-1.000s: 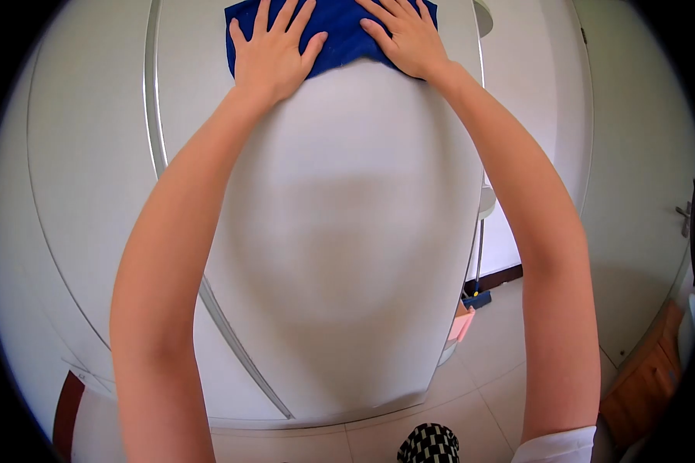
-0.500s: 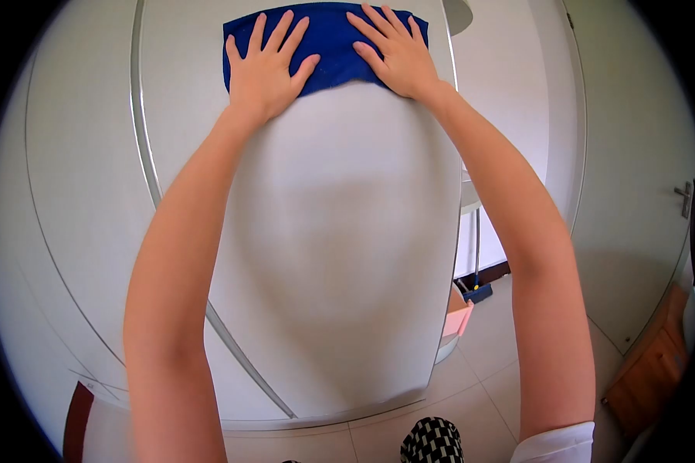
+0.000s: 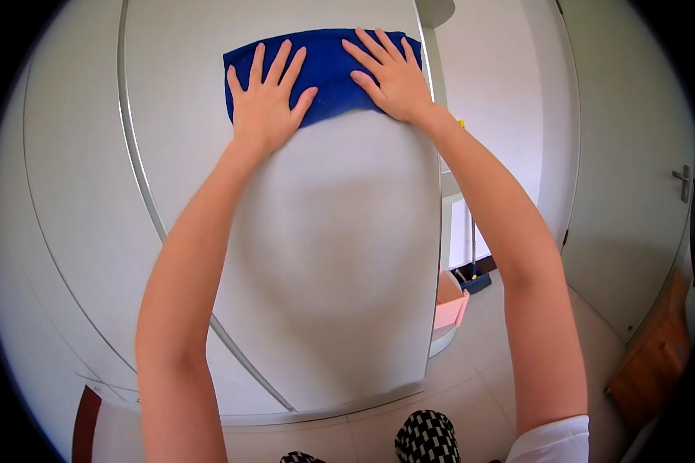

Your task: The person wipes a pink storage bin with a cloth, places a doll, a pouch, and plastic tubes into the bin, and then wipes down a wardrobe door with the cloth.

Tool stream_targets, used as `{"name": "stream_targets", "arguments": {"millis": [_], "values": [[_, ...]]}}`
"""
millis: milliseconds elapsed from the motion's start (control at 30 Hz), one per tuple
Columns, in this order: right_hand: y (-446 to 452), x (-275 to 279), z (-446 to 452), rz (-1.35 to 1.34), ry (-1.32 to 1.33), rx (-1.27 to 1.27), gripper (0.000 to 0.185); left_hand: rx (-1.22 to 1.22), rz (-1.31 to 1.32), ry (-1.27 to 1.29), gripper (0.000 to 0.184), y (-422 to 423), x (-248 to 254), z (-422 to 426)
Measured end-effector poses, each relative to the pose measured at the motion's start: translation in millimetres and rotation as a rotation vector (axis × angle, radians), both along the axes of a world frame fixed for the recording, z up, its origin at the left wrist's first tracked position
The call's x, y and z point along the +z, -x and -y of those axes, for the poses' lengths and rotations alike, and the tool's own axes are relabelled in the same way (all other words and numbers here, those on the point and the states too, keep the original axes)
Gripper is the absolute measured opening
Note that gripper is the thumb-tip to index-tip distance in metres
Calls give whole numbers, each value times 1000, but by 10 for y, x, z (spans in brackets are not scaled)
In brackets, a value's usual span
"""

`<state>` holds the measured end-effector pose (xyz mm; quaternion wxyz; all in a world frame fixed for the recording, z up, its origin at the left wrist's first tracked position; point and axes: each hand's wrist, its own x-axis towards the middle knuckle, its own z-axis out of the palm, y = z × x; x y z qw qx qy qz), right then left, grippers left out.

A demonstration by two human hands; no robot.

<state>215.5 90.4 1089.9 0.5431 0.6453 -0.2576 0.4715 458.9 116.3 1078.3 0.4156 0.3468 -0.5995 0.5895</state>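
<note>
A blue cloth point(image 3: 324, 73) lies spread flat against a pale upright panel point(image 3: 340, 231). On the cloth's left end rests my left hand point(image 3: 266, 100), fingers spread and palm pressed down. My right hand point(image 3: 390, 77) presses the cloth's right end in the same way, near the panel's right edge. Both arms are stretched upward and a stretch of cloth shows between the hands. The cloth's lower edge is slightly bunched upward in the middle.
Right of the panel stand a pink bin point(image 3: 449, 302) and a dark blue broom head point(image 3: 475, 282) on the tiled floor point(image 3: 471, 363). A door with a handle point(image 3: 682, 184) and a brown wooden piece point(image 3: 652, 370) are farther right. Patterned trouser legs point(image 3: 426, 440) show below.
Both hands and the blue cloth appear lower in view, still spread flat on the panel. The view has shifted, showing more of the pink bin and both patterned trouser legs.
</note>
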Motion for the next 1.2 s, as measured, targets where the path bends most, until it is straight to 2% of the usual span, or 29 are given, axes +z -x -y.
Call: {"name": "stream_targets", "arguments": {"millis": [567, 800, 867, 933, 1200], "values": [[159, 12, -79, -32, 17, -43, 51, 25, 128, -13, 63, 7, 71, -109], [204, 92, -26, 5, 75, -38, 50, 39, 89, 40, 61, 97, 149, -42], [207, 73, -23, 19, 105, -7, 50, 36, 92, 72, 61, 101, 153, -12], [276, -19, -67, -50, 21, 114, 52, 42, 89, 84, 60, 159, 64, 90], [168, -80, -80, 30, 25, 77, 52, 18, 69, 114, 60, 127, 67, 159]]}}
